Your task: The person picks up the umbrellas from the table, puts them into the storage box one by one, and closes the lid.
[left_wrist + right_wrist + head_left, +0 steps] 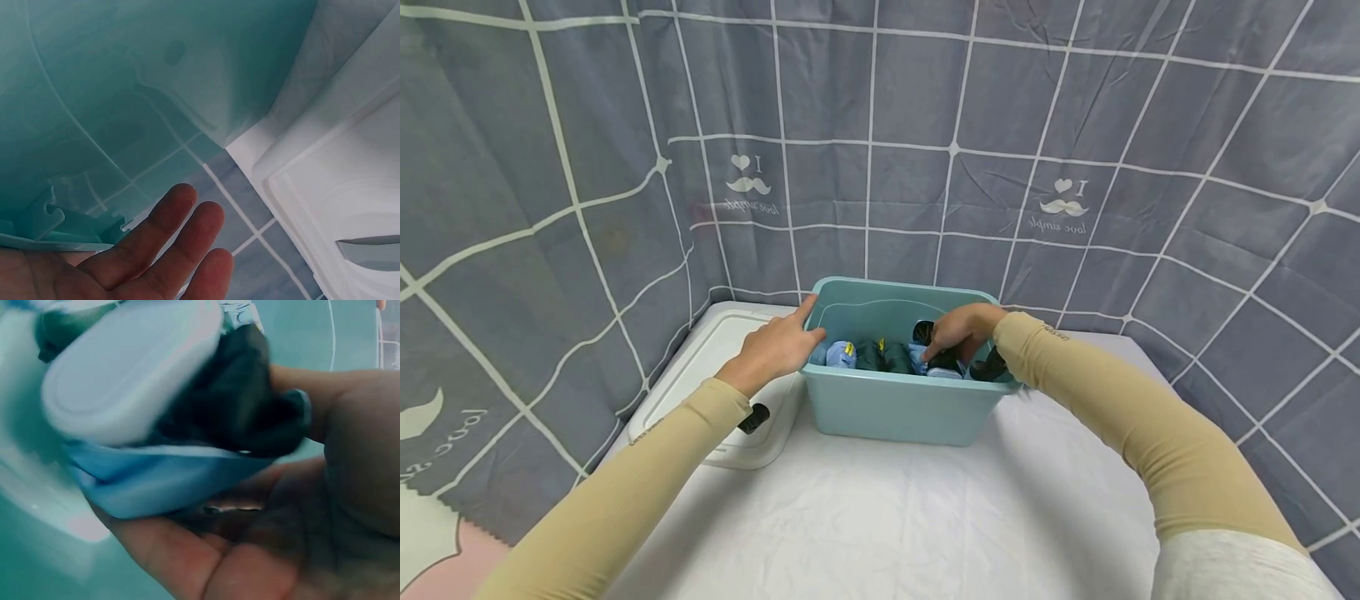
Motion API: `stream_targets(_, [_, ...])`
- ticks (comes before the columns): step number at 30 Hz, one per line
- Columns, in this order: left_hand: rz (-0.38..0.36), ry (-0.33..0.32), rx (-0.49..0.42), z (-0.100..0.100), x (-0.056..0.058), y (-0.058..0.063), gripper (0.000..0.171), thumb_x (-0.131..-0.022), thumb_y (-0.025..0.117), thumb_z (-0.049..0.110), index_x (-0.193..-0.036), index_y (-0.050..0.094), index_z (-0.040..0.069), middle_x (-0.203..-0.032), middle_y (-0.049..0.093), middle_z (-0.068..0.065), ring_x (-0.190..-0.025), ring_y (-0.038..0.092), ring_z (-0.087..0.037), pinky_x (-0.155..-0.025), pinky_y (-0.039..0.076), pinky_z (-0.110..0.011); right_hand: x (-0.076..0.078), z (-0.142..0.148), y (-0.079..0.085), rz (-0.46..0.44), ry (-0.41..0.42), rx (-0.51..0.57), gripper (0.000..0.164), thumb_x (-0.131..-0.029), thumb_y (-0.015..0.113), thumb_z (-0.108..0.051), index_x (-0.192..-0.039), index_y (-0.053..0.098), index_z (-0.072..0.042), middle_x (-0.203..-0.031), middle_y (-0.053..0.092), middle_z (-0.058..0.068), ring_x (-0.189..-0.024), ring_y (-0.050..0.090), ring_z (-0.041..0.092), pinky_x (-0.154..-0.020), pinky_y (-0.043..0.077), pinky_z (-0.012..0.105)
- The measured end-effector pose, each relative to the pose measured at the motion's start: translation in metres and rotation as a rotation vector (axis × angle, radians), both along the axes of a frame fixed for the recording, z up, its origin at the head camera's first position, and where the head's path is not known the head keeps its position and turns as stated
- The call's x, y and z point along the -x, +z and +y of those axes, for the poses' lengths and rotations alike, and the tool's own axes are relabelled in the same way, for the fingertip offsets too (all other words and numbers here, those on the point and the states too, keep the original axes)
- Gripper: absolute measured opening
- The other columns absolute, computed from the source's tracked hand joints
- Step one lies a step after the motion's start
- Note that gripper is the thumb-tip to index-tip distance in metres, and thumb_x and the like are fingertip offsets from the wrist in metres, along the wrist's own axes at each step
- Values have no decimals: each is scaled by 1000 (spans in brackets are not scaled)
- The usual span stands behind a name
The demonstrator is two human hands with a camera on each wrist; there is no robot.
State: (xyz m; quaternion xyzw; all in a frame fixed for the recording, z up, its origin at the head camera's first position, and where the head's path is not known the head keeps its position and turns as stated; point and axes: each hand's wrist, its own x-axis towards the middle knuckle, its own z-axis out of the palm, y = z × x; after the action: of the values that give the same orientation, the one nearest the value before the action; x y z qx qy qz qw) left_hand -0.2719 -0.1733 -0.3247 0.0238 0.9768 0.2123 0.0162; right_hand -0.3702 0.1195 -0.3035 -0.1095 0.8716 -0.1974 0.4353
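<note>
A teal plastic bin [895, 408] stands on the white-covered table. My left hand [778, 346] rests at its left rim, thumb over the edge. In the left wrist view, the fingers [165, 244] stretch loosely outside the bin's wall. Reaching inside at the right, my right hand [962, 327] grips a soft blue and black bundle with a flat white oval piece [134, 369]. In the right wrist view, its blue part [169, 481] lies over the fingers. Left of that hand, dark green bundles [883, 357] and a light-blue bundle [841, 355] with a yellow mark sit in a row.
A white lid [722, 342] lies on the table left of the bin, partly under my left forearm. White cloth [880, 508] covers the table in front. Grey curtains [910, 100] with white grid lines hang behind and at both sides.
</note>
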Motion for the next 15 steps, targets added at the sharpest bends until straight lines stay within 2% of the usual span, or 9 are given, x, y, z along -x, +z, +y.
stream_targets(3, [-4,2,0,0,0,-1,73,-99,34,50,-164,6,29,-157,41,-21,-132,51,-46,-88,46,-62,-1,1,-2,-57,20,13,56,-104,56,-23,-149,40,6,-160,31,24,-138,47,33,-104,49,46])
stream_targets(8, [0,3,5,-1,2,-2,73,-100,33,50,-164,6,30,-157,41,-21,-132,51,-46,-87,47,-61,-2,4,-6,-171,38,49,56,-105,51,-14,-151,29,9,-156,36,27,-134,49,33,-109,43,50])
stream_targets(12, [1,3,2,0,1,-1,73,-99,33,50,-164,6,29,-157,41,-22,-133,50,-46,-89,46,-63,-1,7,-10,-168,89,11,67,-105,51,-15,-157,15,8,-162,25,26,-142,42,38,-108,44,52])
stream_targets(15, [-2,2,0,0,1,-1,73,-99,33,50,-164,6,29,-156,41,-22,-134,50,-47,-89,46,-63,0,9,-11,-146,97,-2,73,-105,52,-16,-159,7,6,-165,18,25,-146,36,39,-107,45,52])
